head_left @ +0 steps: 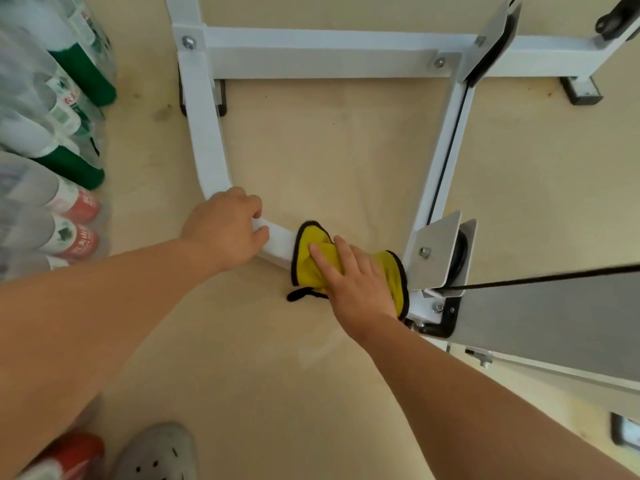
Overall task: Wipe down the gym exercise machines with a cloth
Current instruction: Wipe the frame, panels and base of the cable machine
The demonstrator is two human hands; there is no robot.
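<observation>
A white metal machine frame [204,133] lies low over the tan floor, with a curved bar running from the back left down toward a pulley bracket [436,251]. My left hand [225,230] grips the curved bar, fingers curled over its edge. Just to its right, my right hand [353,275] presses a yellow cloth with black trim [311,265] flat onto the same bar, fingers straight and spread. The bar under the cloth is hidden.
Packs of bottles with green and red caps [65,150] line the left side. A black cable [540,280] runs right from the pulley over a grey panel [554,327]. A grey clog [159,452] shows at the bottom. Black rubber feet [581,91] hold the frame.
</observation>
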